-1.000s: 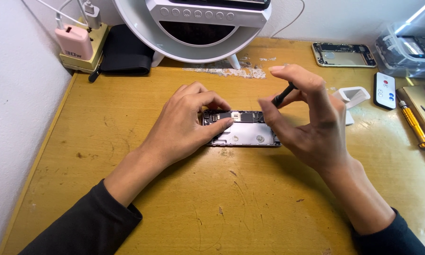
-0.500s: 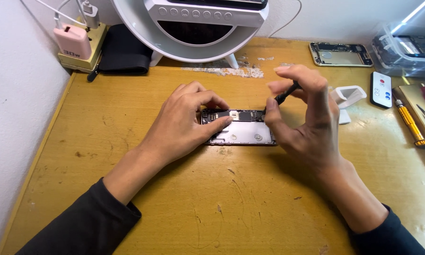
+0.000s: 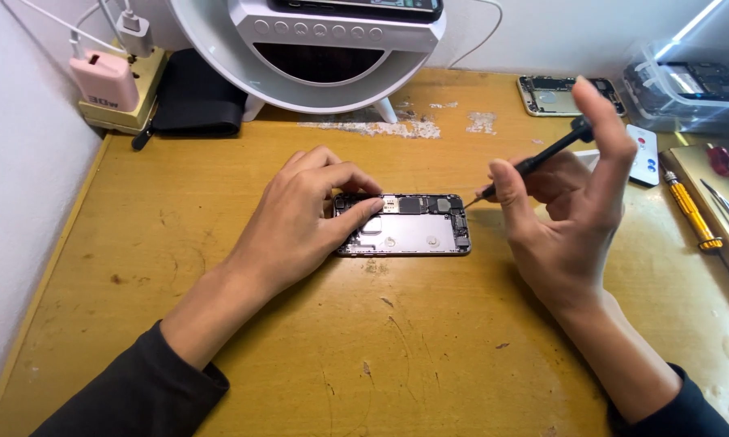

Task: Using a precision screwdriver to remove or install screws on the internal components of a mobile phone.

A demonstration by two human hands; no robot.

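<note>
An opened phone body (image 3: 413,231) lies flat in the middle of the wooden desk (image 3: 380,348), its inner boards showing along the top edge. My left hand (image 3: 308,214) rests on its left end, fingertips pressing near the upper left corner. To the right of the phone, my right hand (image 3: 567,210) is lifted and holds a thin black screwdriver (image 3: 534,162) between thumb and index finger. The screwdriver tip hangs just off the phone's upper right corner, not touching it.
A white round lamp stand (image 3: 316,57) stands at the back. A black pouch (image 3: 194,101) and a pink charger (image 3: 105,81) sit at the back left. At the right are another phone frame (image 3: 558,93), a clear plastic box (image 3: 688,89), a yellow-handled screwdriver (image 3: 692,214) and other tools.
My right hand has pulled away to the right and lifted, taking the screwdriver tip off the phone. The left hand stays on the phone's left end.
</note>
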